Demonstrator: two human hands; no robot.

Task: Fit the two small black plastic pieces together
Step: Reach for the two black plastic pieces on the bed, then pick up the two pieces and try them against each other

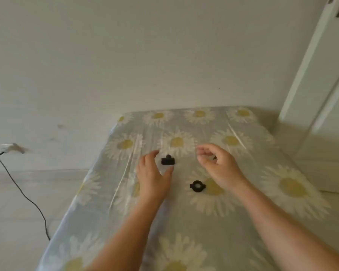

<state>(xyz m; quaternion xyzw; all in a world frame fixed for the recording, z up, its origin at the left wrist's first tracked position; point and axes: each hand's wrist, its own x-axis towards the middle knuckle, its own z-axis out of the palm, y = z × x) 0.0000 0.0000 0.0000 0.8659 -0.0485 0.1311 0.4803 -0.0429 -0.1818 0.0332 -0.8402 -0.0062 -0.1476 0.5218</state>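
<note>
Two small black plastic pieces lie apart on a daisy-print cloth. The blocky piece with a round knob (167, 160) sits farther from me. The ring-shaped piece with two side tabs (197, 186) lies nearer, to its right. My left hand (154, 177) hovers just left of the blocky piece, fingers spread, thumb and index finger on either side of it without touching. My right hand (216, 162) is above and right of the ring, fingers loosely curled, holding nothing that I can see.
The table with the daisy cloth (243, 222) stands against a pale wall. A black cable (25, 194) runs from a wall socket (9, 148) down the floor at the left. A white door frame (311, 85) rises at the right.
</note>
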